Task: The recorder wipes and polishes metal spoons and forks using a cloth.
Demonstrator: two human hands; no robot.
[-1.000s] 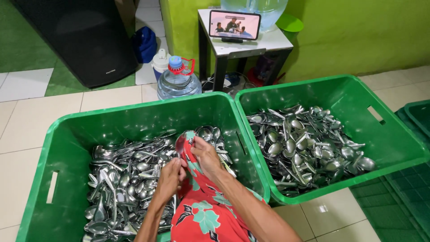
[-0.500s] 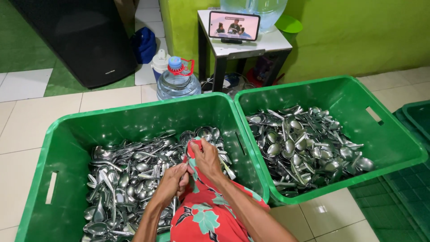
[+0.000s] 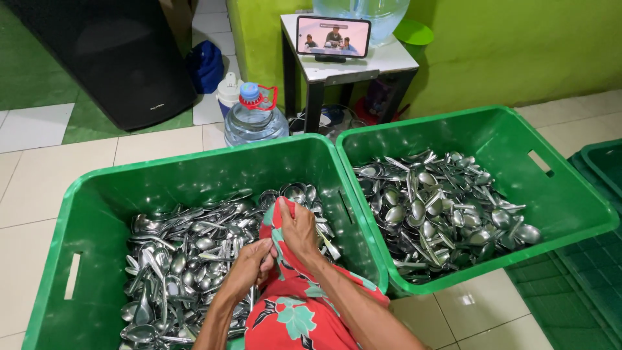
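Over the left crate of spoons, both hands grip a red floral cloth, the right hand bunching its top and the left hand pinching its edge, best kept taut for thorough wiping.

Single head view, looking steeply down, close over green crates
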